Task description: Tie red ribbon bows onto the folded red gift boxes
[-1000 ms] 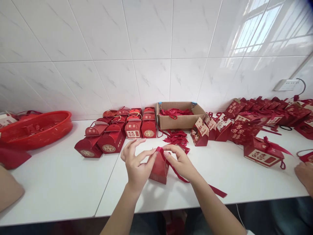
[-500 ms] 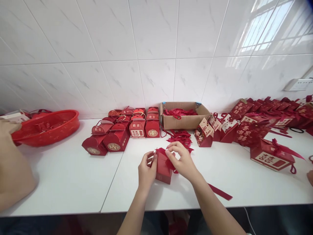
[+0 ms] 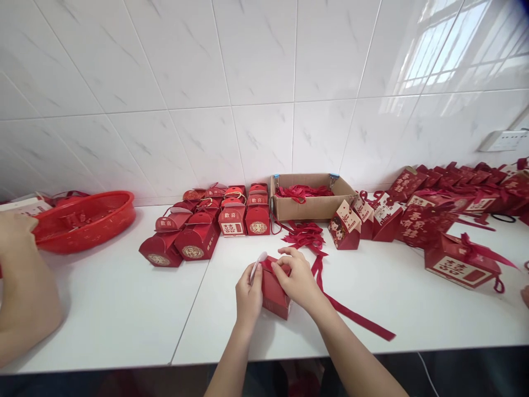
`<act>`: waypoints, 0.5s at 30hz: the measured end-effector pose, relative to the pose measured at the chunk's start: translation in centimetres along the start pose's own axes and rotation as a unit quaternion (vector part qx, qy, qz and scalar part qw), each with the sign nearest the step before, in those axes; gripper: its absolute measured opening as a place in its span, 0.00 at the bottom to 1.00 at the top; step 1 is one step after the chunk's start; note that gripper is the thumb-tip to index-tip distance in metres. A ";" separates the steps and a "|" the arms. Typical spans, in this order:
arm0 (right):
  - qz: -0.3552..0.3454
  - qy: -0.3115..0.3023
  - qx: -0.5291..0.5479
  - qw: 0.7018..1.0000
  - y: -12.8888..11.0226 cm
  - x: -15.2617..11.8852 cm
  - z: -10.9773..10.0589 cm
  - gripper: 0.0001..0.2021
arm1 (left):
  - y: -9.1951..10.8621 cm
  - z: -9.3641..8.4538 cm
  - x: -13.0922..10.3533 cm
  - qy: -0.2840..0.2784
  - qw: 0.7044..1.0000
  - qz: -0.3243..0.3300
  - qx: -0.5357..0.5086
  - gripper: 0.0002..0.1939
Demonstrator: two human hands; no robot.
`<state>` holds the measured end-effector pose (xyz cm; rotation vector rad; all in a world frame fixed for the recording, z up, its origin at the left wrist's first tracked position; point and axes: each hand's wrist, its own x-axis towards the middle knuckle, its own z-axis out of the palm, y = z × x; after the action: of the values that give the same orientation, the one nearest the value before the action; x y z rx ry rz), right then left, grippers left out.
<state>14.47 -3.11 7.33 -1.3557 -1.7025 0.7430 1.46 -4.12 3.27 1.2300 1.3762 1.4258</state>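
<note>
A small red gift box (image 3: pixel 276 292) stands on the white table in front of me, its top flaps partly raised. My left hand (image 3: pixel 249 293) grips its left side, with a pale-backed flap (image 3: pixel 259 264) between thumb and fingers. From the right, my right hand (image 3: pixel 300 280) pinches at the folded top edge of the same box; its fingertips partly cover the closure. Beyond the hands lies a pile of dark red ribbons (image 3: pixel 305 236). One long ribbon (image 3: pixel 357 317) trails from near the pile toward the table's front edge, beside my right forearm.
Behind the pile, a cardboard box (image 3: pixel 312 208) holds more ribbons. Finished-looking red boxes (image 3: pixel 197 237) stand at left, and many ribboned boxes (image 3: pixel 460 267) at right. A red plastic basin (image 3: pixel 124 220) is far left, beside another person's arm (image 3: pixel 28 298). Tiled wall behind.
My right hand has shifted onto the box's top edge, and the red piece under its fingers no longer shows. The pale flap by my left hand stands out more. More of the long ribbon is visible.
</note>
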 end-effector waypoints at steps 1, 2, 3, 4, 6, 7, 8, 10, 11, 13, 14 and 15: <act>0.000 0.000 0.008 1.000 0.0 0.0 0.0 0.11 | 0.0 0.0 0.0 -0.001 1.000 0.002 -0.004 0.21; 0.001 -0.001 0.015 1.000 -0.1 0.0 0.0 0.11 | -0.1 0.0 0.0 -0.003 1.000 0.004 -0.008 0.21; 0.001 -0.003 0.021 1.000 -0.1 0.0 -0.1 0.11 | -0.1 -0.1 0.0 -0.004 1.000 0.005 -0.012 0.22; 0.002 -0.005 0.025 1.000 -0.1 0.0 -0.1 0.11 | -0.2 -0.1 0.0 -0.005 1.000 0.005 -0.015 0.22; 0.002 -0.009 0.029 1.000 -0.1 0.0 -0.2 0.11 | -0.2 -0.1 0.1 -0.004 1.000 0.004 -0.019 0.22; 0.002 -0.011 0.030 0.999 -0.1 0.0 -0.2 0.10 | -0.3 -0.1 0.1 -0.004 1.000 0.003 -0.019 0.22; 0.001 -0.014 0.032 0.999 -0.1 0.0 -0.3 0.10 | -0.3 -0.1 0.1 -0.003 1.000 0.003 -0.020 0.22; 0.000 -0.018 0.036 0.999 -0.1 -0.1 -0.3 0.10 | -0.3 -0.1 0.1 -0.003 1.000 0.005 -0.020 0.22; -0.001 -0.020 0.038 0.999 0.0 -0.1 -0.3 0.10 | -0.2 -0.2 0.1 -0.004 1.000 0.006 -0.020 0.21; -0.003 -0.020 0.040 0.999 0.0 -0.1 -0.4 0.10 | -0.1 -0.2 0.1 -0.006 1.000 0.005 -0.022 0.21; -0.002 -0.018 0.041 0.999 0.0 -0.1 -0.4 0.10 | -0.1 -0.2 0.0 -0.007 1.000 0.005 -0.023 0.21; -0.001 -0.016 0.042 0.999 0.0 -0.1 -0.4 0.10 | -0.1 -0.2 0.0 -0.008 1.000 0.004 -0.023 0.21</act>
<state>14.81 -3.18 7.49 -1.2906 -1.6793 0.8305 1.28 -4.14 3.22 1.2168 1.3225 1.4433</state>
